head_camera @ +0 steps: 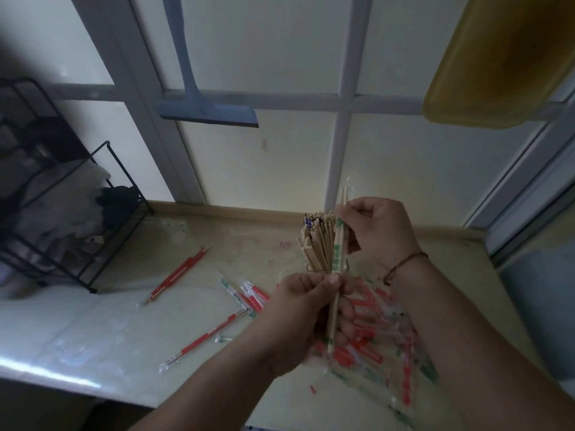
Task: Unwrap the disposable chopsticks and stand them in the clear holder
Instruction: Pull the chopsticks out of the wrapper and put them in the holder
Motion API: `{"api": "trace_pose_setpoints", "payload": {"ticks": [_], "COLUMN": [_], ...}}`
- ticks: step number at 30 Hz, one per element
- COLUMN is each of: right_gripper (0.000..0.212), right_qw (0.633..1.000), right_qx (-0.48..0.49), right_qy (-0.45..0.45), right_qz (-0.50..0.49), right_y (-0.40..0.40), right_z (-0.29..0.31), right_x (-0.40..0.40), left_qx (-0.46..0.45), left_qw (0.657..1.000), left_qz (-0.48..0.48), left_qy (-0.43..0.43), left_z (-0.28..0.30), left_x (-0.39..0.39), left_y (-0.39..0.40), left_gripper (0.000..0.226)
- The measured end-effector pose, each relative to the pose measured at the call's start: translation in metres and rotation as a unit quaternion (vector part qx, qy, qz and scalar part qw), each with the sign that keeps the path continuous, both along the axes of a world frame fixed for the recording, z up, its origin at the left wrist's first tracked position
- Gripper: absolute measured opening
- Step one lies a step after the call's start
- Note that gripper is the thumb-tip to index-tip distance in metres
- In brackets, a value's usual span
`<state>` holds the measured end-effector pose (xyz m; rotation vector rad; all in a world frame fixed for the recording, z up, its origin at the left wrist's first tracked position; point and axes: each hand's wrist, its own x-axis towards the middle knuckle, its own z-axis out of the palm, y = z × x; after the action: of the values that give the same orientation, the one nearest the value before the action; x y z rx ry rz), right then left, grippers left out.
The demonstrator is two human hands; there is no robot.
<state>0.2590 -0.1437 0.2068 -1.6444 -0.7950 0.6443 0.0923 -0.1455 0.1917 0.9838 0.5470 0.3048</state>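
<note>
A pair of bamboo chopsticks in a clear, green-printed wrapper (337, 259) is held upright between both hands over the counter. My left hand (306, 309) grips the lower part of the sticks, whose bare ends poke out below. My right hand (376, 227) pinches the wrapper near its top, where the stick tips show above it. Just behind stands the clear holder (317, 244), packed with several unwrapped chopsticks. Wrapped pairs in red sleeves (177, 276) lie on the counter to the left.
A heap of empty red and green wrappers (382, 340) covers the counter under my right forearm. A black wire rack (71, 219) with cloths stands at the left. A blue squeegee (208, 115) and a yellow board (497, 63) hang on the window behind.
</note>
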Motion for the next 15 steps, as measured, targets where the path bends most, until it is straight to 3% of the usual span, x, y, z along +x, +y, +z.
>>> {"api": "trace_pose_setpoints", "payload": {"ticks": [9,15], "right_gripper": [0.016,0.013], "right_qw": [0.999,0.995], "right_qx": [-0.009,-0.013], "right_qy": [-0.002,-0.066], "right_qz": [0.035,0.070], "right_y": [0.006,0.011], "right_z": [-0.007,-0.009], "right_x": [-0.011,-0.022], "left_qx": [0.023,0.046], "left_qw": [0.998,0.996], "left_qz": [0.055,0.060], "left_qy": [0.031,0.042], "left_z": [-0.004,-0.005], "left_x": [0.001,0.000], "left_y": [0.011,0.022], "left_gripper": [0.027,0.025]}}
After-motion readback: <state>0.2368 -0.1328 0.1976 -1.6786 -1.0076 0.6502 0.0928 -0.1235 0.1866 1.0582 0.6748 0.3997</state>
